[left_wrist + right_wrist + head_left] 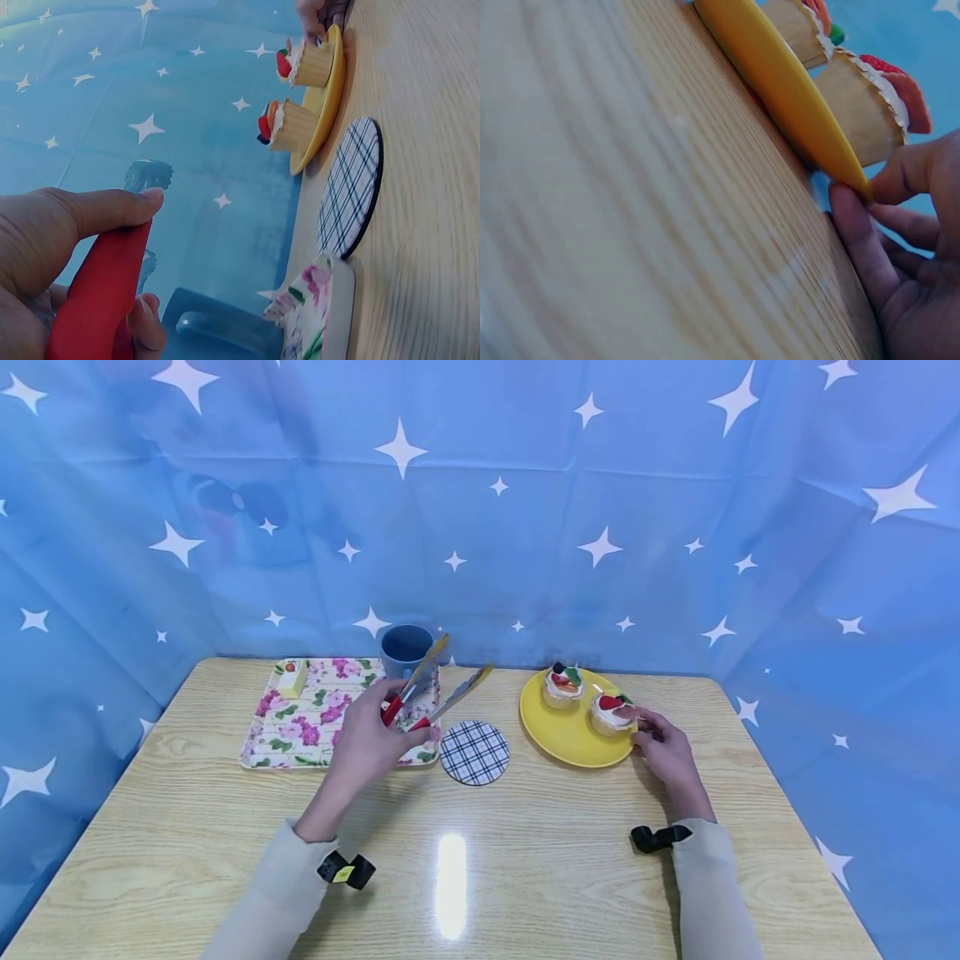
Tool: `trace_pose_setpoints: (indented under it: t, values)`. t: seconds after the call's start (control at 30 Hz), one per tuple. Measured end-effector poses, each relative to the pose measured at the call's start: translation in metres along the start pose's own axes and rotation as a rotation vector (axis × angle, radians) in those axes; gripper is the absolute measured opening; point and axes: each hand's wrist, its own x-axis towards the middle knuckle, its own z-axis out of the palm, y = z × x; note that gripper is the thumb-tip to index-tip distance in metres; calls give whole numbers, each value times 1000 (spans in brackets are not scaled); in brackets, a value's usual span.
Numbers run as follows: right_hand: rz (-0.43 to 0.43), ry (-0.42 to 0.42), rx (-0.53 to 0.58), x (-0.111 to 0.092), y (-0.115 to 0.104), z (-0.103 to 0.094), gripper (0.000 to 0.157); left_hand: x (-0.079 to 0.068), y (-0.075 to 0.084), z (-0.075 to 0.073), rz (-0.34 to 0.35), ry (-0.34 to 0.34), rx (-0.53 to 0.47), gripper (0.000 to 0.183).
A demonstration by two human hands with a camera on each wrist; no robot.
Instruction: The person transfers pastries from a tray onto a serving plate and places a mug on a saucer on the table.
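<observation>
My left hand [372,731] grips red-handled tongs [105,289] above the right part of a floral tray [258,752]. The arms of the tongs are spread and point away, toward the back right, with nothing between the tips. At the right, my right hand [666,750] pinches the rim of a yellow plate [558,739] between thumb and fingers. Two cupcakes topped with cream and fruit stand on it: one cupcake [562,687] toward the back, the other cupcake [859,109] close to the right hand's fingers.
A blue mug [407,647] stands at the tray's back right corner, partly behind the tongs. A small cake piece [292,680] sits at the tray's back left. Between tray and plate lies a round checked coaster [475,753]. A starry blue curtain [487,568] borders the table.
</observation>
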Motion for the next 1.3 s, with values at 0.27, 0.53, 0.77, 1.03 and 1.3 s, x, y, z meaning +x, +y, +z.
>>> trace_pose_setpoints:
  t: [0.27, 0.53, 0.77, 1.03, 1.3]
  values:
    - [9, 8, -7, 0, 0, 1, 54, 0, -9, -11, -1, 27, 37, 75]
    - [7, 17, -20, 1, 0, 1, 55, -1, -18, -20, -42, 38, 51, 79]
    - [8, 21, -25, 3, 1, 2, 55, 0, -26, -30, -61, 57, 67, 79]
    - [7, 17, -10, 2, 0, 2, 55, -1, -35, -42, -88, 74, 79, 79]
    - [-3, 10, -5, 1, 2, 1, 55, -2, -45, -51, -97, 111, 90, 79]
